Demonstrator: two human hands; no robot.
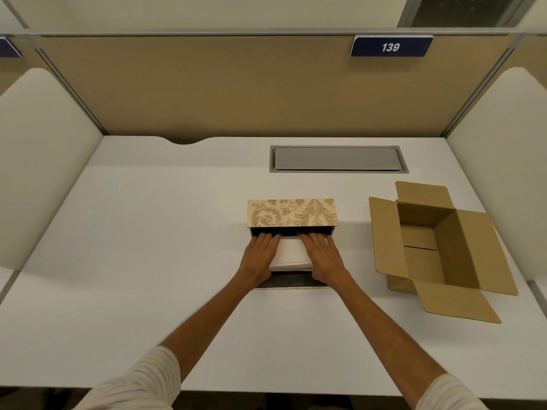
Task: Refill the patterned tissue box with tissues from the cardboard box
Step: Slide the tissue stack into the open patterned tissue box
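Both hands, left hand (260,253) and right hand (322,253), lie spread flat on a soft, light tissue stack (291,253), easing it into the patterned tissue box (292,213); the stack is best gripped at its ends.

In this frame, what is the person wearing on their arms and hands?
Both hands, left and right, are bare: no gloves, rings or watch visible. The forearms are uncovered; pale sleeves with faint thin stripes are pushed up near the elbows.

Both forearms reach forward, striped sleeves pushed up. The left hand (259,255) and right hand (322,257) lie palm-down side by side, fingers (310,241) extended flat, pressing downward together.
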